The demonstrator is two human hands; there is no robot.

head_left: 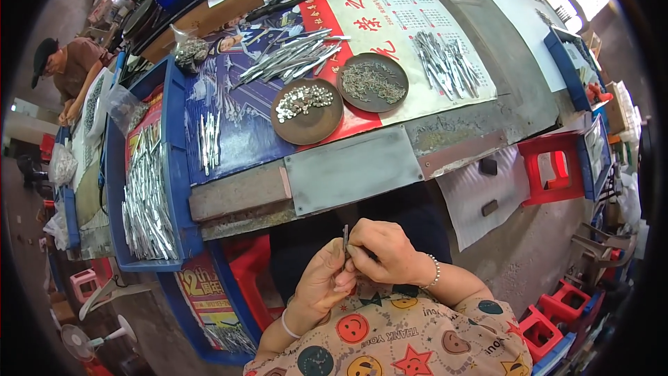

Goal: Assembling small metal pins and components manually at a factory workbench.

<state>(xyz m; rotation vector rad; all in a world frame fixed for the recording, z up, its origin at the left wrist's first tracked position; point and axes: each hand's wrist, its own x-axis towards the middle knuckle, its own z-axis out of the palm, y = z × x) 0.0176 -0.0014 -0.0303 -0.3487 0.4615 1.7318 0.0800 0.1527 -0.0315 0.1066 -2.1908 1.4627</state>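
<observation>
In front of my body, below the table edge, both hands meet at one slim grey metal piece (346, 235). My left hand (321, 280) is closed round its lower part, and the tip sticks up above the thumb. My right hand (384, 247) pinches the same piece from the other side with curled fingers. Its lower end is hidden in the fingers. On the table beyond lie a brown dish (296, 134) of small silvery round parts and another brown dish (376, 106) of thin little pins. Behind the dishes is a heap of slender metal pieces (296, 57).
A blue tray (182, 188) full of long metal pieces stands at the left. More such pieces (445, 63) lie at the right. A grey metal plate (353, 170) covers the table's front edge. Black scissors (282, 4) lie farther back. A red stool (557, 167) stands at the right.
</observation>
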